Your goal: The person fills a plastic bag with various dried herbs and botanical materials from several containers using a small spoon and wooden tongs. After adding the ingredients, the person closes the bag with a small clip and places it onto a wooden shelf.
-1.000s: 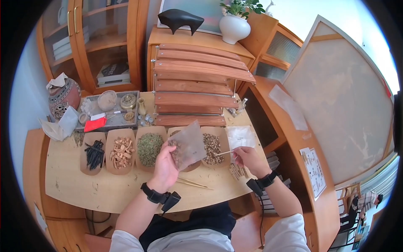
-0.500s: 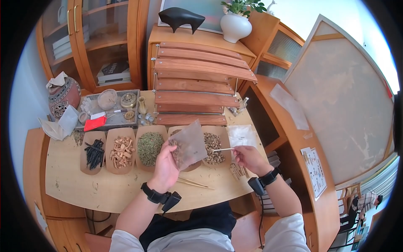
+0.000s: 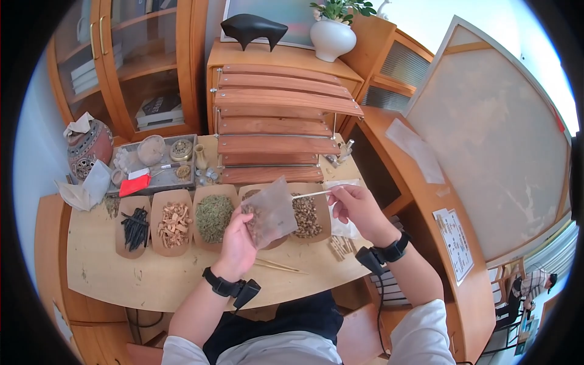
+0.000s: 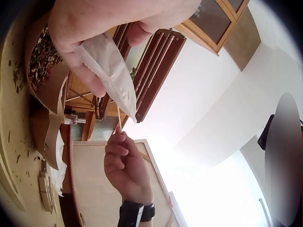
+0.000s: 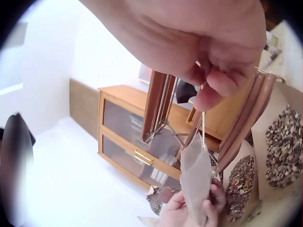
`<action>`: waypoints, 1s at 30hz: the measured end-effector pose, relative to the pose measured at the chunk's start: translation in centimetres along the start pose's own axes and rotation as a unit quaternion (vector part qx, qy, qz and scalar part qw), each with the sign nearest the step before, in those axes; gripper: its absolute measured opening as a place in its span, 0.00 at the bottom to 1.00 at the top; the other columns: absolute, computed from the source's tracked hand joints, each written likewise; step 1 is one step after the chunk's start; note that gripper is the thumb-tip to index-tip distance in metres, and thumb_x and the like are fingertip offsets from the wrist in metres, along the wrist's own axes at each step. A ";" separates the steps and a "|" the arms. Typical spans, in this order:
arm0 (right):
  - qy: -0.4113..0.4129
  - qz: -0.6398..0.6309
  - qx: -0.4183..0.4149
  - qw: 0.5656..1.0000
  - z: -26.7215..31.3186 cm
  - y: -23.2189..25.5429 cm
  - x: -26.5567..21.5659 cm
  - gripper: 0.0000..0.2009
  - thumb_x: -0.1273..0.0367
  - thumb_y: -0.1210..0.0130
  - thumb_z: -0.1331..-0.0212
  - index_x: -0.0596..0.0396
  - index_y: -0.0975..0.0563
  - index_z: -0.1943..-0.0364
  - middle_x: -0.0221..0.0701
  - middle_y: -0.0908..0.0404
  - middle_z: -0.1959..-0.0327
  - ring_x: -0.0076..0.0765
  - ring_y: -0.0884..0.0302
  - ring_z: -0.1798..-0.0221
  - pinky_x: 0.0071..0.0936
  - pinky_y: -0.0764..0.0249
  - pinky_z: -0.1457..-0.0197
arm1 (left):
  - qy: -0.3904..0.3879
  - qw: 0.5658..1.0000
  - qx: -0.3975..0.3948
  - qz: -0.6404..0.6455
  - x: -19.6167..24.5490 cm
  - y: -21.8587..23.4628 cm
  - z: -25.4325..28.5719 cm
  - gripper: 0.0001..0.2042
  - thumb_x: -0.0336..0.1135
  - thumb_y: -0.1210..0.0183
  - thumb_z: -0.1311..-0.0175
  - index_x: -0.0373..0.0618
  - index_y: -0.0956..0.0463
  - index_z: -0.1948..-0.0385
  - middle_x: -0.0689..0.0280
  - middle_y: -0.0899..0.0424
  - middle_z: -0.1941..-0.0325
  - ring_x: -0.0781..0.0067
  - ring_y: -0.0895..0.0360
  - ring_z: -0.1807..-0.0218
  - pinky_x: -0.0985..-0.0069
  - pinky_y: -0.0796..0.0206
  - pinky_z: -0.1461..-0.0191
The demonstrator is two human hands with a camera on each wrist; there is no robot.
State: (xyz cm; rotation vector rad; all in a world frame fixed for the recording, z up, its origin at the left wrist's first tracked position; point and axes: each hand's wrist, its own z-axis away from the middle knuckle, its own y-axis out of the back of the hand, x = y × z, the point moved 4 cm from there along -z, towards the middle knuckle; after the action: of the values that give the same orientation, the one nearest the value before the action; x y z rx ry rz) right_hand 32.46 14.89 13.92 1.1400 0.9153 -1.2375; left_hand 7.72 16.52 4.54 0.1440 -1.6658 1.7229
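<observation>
My left hand (image 3: 238, 246) holds a translucent pouch (image 3: 277, 213) with brownish bits in its lower left part; in the left wrist view the pouch (image 4: 113, 71) sits between thumb and fingers. My right hand (image 3: 359, 210) pinches the end of a thin pale stick (image 3: 311, 194), whose other end is at the pouch's upper right edge. The right wrist view shows the stick (image 5: 203, 127) reaching the mouth of the pouch (image 5: 196, 165). Behind the pouch is a paper tray (image 3: 247, 190), mostly hidden. Right of it, another tray (image 3: 322, 228) holds chopped brown pieces (image 3: 306, 218).
Paper trays on the left hold black strips (image 3: 135, 228), tan chips (image 3: 174, 225) and green herb (image 3: 213, 218). Thin sticks (image 3: 277, 265) lie near the front, short wooden pieces (image 3: 342, 246) at right. A slatted wooden rack (image 3: 274, 146) and a grey tray (image 3: 164, 179) stand behind.
My right hand has risen and moved the stick from over the brown pieces up to the pouch's edge. My left hand still holds the pouch, and the head view has shifted slightly.
</observation>
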 end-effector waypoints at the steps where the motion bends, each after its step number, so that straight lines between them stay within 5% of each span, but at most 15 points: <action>1: 0.012 0.002 0.010 1.000 0.4 -0.1 -0.4 0.12 0.65 0.51 0.26 0.59 0.21 0.60 0.26 0.21 0.68 0.19 0.26 0.73 0.18 0.33 0.73 | 0.001 1.000 0.000 -0.001 0.1 0.0 0.0 0.22 0.33 0.54 0.33 0.48 0.36 0.36 0.64 0.27 0.36 0.63 0.28 0.33 0.56 0.28 0.33; 6: 0.047 -0.005 0.068 0.997 0.1 1.9 0.6 0.13 0.65 0.51 0.27 0.62 0.20 0.57 0.28 0.20 0.68 0.20 0.23 0.73 0.17 0.34 0.76 | -0.003 1.000 -0.002 -0.001 0.1 0.2 0.2 0.23 0.35 0.54 0.33 0.47 0.37 0.34 0.64 0.27 0.35 0.64 0.29 0.32 0.58 0.34 0.29; 13: 0.045 0.197 0.071 0.977 -2.2 4.5 7.0 0.14 0.67 0.53 0.26 0.66 0.21 0.55 0.29 0.20 0.68 0.23 0.22 0.72 0.22 0.29 0.70 | -0.010 1.000 -0.003 0.000 0.0 0.4 -0.2 0.23 0.35 0.54 0.33 0.47 0.36 0.34 0.65 0.27 0.34 0.65 0.30 0.31 0.59 0.37 0.27; 20: -0.088 0.048 0.010 0.995 -2.7 3.0 10.0 0.11 0.66 0.51 0.26 0.59 0.21 0.61 0.25 0.22 0.70 0.19 0.26 0.75 0.18 0.31 0.72 | -0.004 1.000 0.008 0.016 0.0 0.1 -0.1 0.21 0.32 0.54 0.33 0.47 0.35 0.37 0.64 0.26 0.38 0.64 0.27 0.35 0.58 0.30 0.33; 30: -0.137 -0.107 0.004 0.985 -2.7 3.3 10.5 0.11 0.66 0.51 0.26 0.58 0.21 0.62 0.24 0.24 0.71 0.19 0.27 0.72 0.18 0.28 0.68 | -0.006 1.000 0.004 0.007 0.1 0.3 -0.1 0.21 0.33 0.54 0.33 0.48 0.35 0.37 0.64 0.26 0.38 0.65 0.26 0.35 0.59 0.29 0.33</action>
State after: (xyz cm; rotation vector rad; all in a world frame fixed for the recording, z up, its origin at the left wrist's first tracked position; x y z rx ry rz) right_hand 37.27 15.00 3.71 0.8664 0.8388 -1.5302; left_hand 7.51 16.72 4.35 0.1487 -1.6721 1.7425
